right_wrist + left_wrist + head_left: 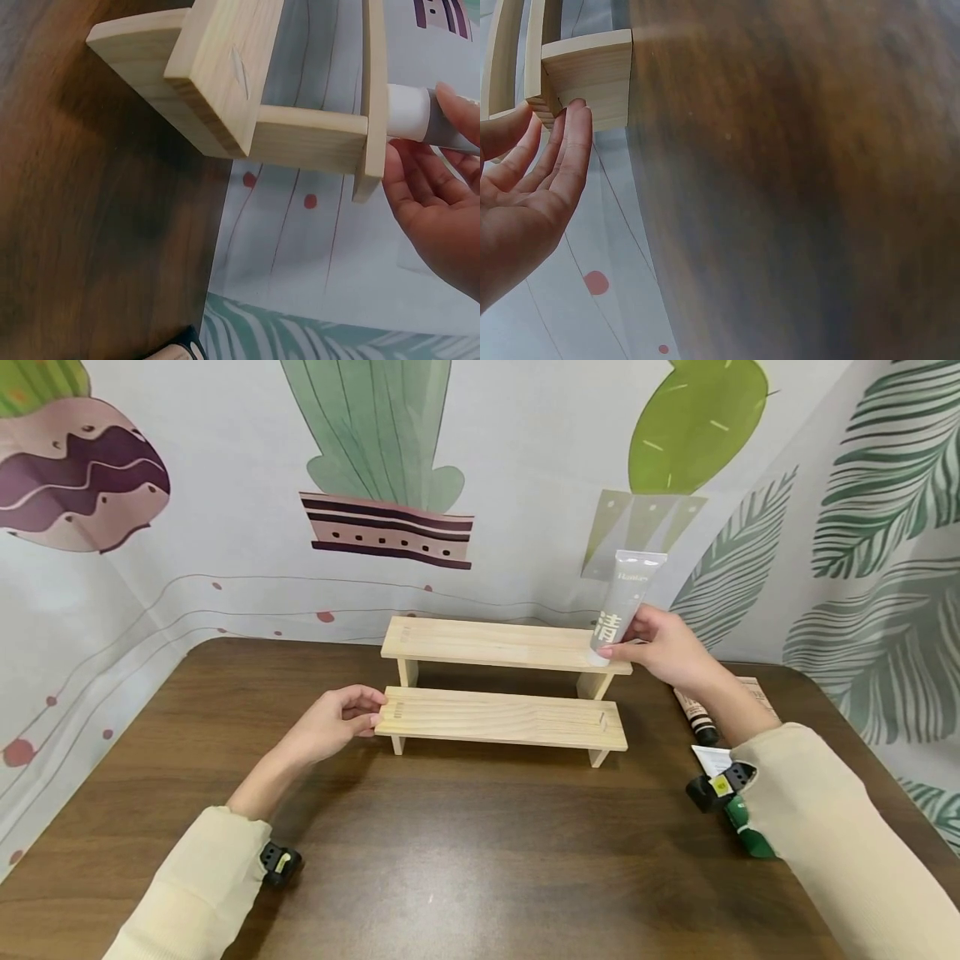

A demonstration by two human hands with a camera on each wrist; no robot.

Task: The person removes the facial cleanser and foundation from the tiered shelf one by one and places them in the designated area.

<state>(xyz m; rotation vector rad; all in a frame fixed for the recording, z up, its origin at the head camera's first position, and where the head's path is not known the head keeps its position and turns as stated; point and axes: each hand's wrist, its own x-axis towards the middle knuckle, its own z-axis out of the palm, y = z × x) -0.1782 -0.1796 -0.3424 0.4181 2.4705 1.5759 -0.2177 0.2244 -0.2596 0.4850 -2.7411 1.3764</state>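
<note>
A two-tier wooden shelf (pixel 495 718) stands at the back of the brown table. My left hand (pixel 341 722) is at the left end of its lower board, where the left wrist view shows thumb and fingers (pixel 574 146) pinching the board's end. A grey squeeze tube (pixel 628 593) with pale lettering stands cap down, tilted slightly, at the right end of the upper board. Its white cap (pixel 409 112) meets the board in the right wrist view. My right hand (pixel 667 647) grips the tube low down, near the cap.
To the right, partly behind my right arm, lie a beige tube with a black cap (pixel 703 727) and a white-and-green tube (pixel 742 822). A cactus-print cloth (pixel 247 527) hangs behind the table (pixel 450 860).
</note>
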